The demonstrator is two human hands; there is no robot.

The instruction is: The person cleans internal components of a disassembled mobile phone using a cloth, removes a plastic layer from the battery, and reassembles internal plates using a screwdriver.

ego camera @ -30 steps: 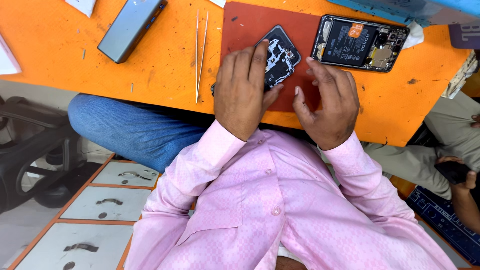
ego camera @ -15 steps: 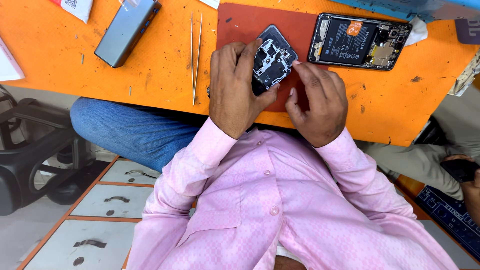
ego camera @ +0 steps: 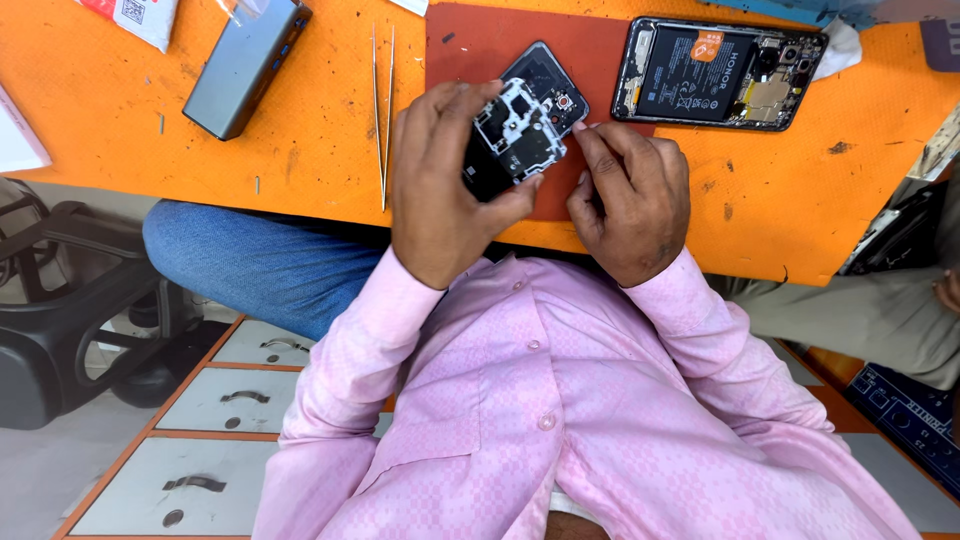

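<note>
My left hand (ego camera: pixel 440 190) grips a small black phone part (ego camera: pixel 520 125), a plastic inner cover with a camera ring, and holds it tilted above the dark red work mat (ego camera: pixel 480 50). My right hand (ego camera: pixel 630 195) sits beside it, its fingertips pinching at the part's right edge. An opened phone (ego camera: pixel 715 75) with its battery and boards showing lies face down on the orange table (ego camera: pixel 300 150), just past my right hand. Long metal tweezers (ego camera: pixel 383 110) rest on the table left of my left hand.
A grey rectangular box (ego camera: pixel 245 65) lies at the table's far left, with a white packet (ego camera: pixel 135 15) beyond it. A black chair (ego camera: pixel 60 320) stands at the left. Grey drawers (ego camera: pixel 215 400) are below. Another person's leg (ego camera: pixel 870 320) is at the right.
Both hands have lifted the black part off the red mat and tilted it up. The right fingertips moved to its right edge.
</note>
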